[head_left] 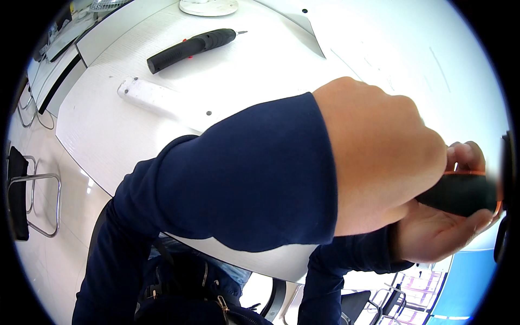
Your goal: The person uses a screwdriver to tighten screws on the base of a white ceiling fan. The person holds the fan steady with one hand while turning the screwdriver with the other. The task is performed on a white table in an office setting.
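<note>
My left hand (379, 157) fills the middle right of the view, close to the camera, with its dark blue sleeve reaching down to the lower left. It is wrapped around a black tool handle with an orange rim (460, 192) at the right edge. My right hand (439, 230) cups the same handle from below. Its fingertips curl up at the far right. The working end of the tool is hidden beyond the frame edge.
A black electric screwdriver (189, 49) lies on the white table (108, 130) at the upper left. A white power strip (157, 100) lies nearer me. A round white base (208, 6) stands at the top. A metal-framed chair (27, 195) is at the left.
</note>
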Demonstrator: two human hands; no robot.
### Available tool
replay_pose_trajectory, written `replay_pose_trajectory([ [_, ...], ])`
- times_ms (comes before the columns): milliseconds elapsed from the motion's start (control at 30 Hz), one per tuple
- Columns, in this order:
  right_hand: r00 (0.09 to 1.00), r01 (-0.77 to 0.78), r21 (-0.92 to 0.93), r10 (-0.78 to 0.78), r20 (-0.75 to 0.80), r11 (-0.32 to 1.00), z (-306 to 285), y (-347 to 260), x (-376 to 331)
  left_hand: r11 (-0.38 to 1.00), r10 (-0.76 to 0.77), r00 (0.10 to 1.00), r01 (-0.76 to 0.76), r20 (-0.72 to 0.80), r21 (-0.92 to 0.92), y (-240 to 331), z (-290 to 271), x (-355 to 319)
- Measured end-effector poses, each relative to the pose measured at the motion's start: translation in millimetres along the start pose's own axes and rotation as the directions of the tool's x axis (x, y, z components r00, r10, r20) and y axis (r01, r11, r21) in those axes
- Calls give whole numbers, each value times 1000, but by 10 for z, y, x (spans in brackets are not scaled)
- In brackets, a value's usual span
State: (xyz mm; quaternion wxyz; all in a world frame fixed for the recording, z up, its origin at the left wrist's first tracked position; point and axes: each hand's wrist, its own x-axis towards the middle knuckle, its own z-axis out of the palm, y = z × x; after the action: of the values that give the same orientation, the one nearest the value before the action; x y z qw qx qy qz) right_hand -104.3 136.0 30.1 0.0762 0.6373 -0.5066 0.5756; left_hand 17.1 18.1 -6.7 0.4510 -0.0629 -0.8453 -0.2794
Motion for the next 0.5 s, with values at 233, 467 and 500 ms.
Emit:
replay_pose_trajectory([
  [233,992,23,92,-33,118,996,-45,87,54,996,-42,999,44,-34,72,50,38,45],
  [467,973,48,259,-103,205,965,-73,148,32,996,74,990,-68,-118,61,-68,115,52],
  [500,977,27,278,-84,195,960,-76,150,27,995,73,995,-68,-71,74,-64,88,47],
])
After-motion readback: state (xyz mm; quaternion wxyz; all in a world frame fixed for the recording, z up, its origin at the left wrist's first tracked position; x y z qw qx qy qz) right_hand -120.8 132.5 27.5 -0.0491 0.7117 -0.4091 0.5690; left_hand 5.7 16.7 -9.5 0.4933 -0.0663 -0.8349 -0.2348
